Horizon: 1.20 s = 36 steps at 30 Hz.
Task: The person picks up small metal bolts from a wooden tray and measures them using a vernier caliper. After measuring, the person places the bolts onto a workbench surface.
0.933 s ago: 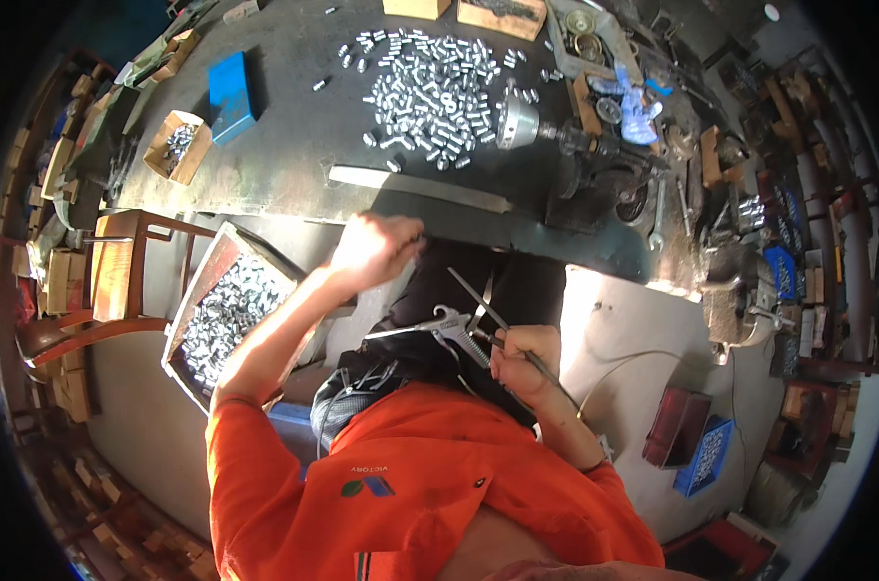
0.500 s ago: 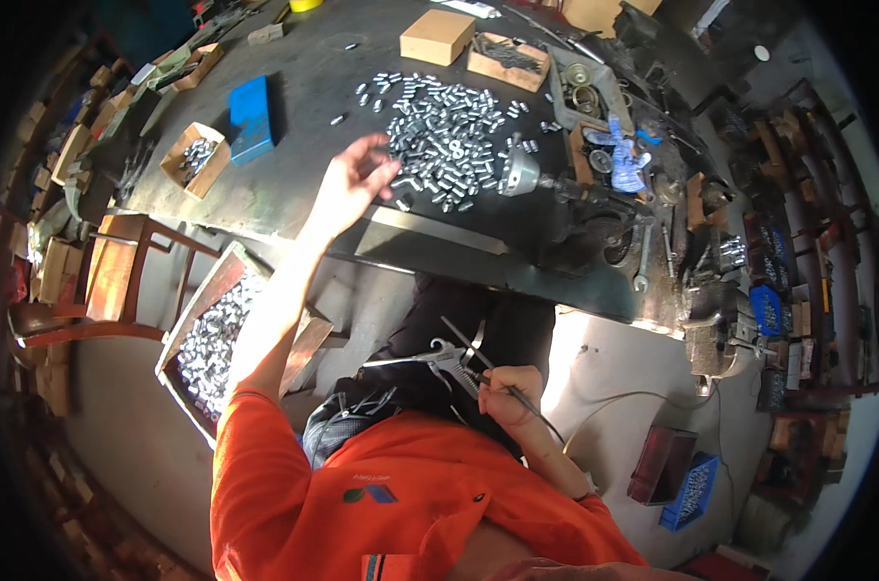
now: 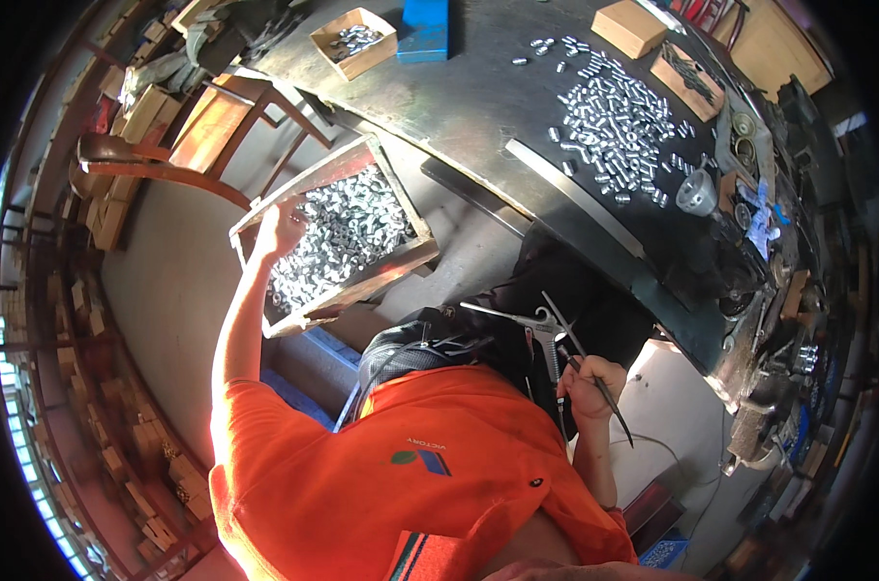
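My left hand (image 3: 283, 229) is at the left side of a wooden box (image 3: 415, 254) filled with small shiny metal cylindrical parts (image 3: 348, 228). Its fingers are curled in over the parts, and what they hold, if anything, does not show. In front of my lap, my right hand (image 3: 597, 387) is closed around a long thin rod like a file (image 3: 583, 351), which slants with its dark pointed end toward me. Right beside that hand is a silver air blow gun (image 3: 544, 329) with a thin nozzle. Whether my fingers also grip the gun's handle cannot be made out.
On the dark workbench (image 3: 498, 107) lies a loose pile of metal cylinders (image 3: 619, 126). Also on it are a small open box (image 3: 362, 60), a blue case (image 3: 423, 29) and a cup-shaped metal part (image 3: 696, 194). A wooden chair (image 3: 217, 126) stands beyond the box, a blue crate (image 3: 314, 368) below it.
My left hand has gone from the bench, beside the pile, down to the wooden box. The view has swung left. My right hand still holds the rod in front of my lap.
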Each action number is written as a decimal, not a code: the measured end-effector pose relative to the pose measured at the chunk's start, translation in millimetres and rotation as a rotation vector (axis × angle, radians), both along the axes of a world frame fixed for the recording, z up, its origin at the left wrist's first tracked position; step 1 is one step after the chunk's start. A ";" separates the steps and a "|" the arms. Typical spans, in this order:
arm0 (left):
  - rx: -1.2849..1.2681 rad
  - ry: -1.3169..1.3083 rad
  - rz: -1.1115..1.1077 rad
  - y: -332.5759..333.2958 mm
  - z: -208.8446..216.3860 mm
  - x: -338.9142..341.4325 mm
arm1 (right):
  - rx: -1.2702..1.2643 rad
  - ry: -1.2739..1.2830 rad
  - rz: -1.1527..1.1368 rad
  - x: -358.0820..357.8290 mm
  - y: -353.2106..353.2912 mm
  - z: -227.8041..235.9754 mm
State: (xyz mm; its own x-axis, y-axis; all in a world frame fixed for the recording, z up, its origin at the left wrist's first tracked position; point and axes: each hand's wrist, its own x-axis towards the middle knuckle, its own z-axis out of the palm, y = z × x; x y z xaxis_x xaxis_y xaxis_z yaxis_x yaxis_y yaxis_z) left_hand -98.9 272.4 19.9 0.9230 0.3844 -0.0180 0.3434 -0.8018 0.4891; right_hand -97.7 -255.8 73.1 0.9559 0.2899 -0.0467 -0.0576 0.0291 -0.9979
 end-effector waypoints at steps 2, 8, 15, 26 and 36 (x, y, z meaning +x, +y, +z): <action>-0.002 0.079 0.013 0.4 -13.7 -9.5 | -0.001 0.000 0.011 1.1 2.0 1.0; 0.298 0.257 0.046 11.5 -94.3 -3.2 | -0.004 -0.016 -0.004 -0.7 5.5 7.2; 0.193 0.111 0.008 32.8 -104.6 -1.1 | 0.031 0.030 -0.027 -4.8 1.8 1.8; -0.664 -0.044 -0.492 -231.9 76.6 39.6 | -0.211 -0.464 0.021 15.9 19.9 18.1; -0.735 -0.048 -0.951 -310.4 94.6 49.4 | -0.148 -0.379 0.086 24.8 13.3 22.3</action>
